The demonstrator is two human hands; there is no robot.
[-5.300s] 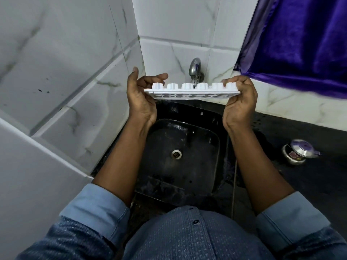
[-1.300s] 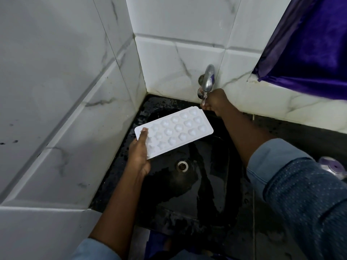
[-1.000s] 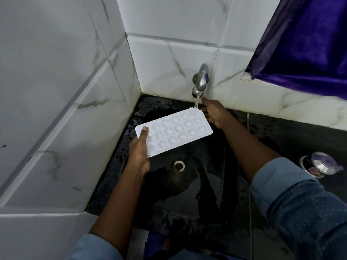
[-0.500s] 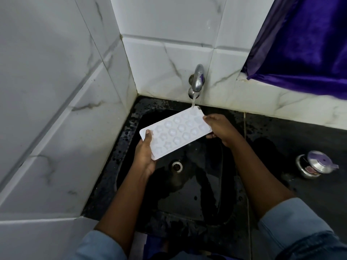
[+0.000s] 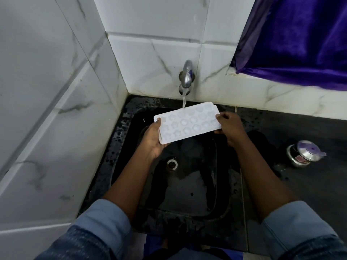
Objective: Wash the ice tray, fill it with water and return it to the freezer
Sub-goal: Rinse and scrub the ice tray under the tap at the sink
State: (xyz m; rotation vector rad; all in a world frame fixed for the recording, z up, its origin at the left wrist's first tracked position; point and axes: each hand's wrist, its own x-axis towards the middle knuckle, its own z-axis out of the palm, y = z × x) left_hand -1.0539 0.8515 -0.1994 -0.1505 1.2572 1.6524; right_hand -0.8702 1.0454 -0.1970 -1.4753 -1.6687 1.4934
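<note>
A white ice tray (image 5: 188, 123) with several small moulded cells is held over the black sink (image 5: 189, 196), cells facing up. My left hand (image 5: 153, 138) grips its left end, thumb on top. My right hand (image 5: 228, 125) grips its right end. Water runs from the chrome tap (image 5: 186, 76) on the tiled wall and lands on the tray's far edge. The sink's drain (image 5: 171, 163) shows below the tray.
White marble-patterned tiles close in the left side and the back. A purple cloth (image 5: 296, 38) hangs at the upper right. On the dark counter to the right stands a small steel container (image 5: 303, 153) with a lid.
My right hand left the tap, where water now runs, and took hold of the tray's right end. The tray has shifted right, further under the stream.
</note>
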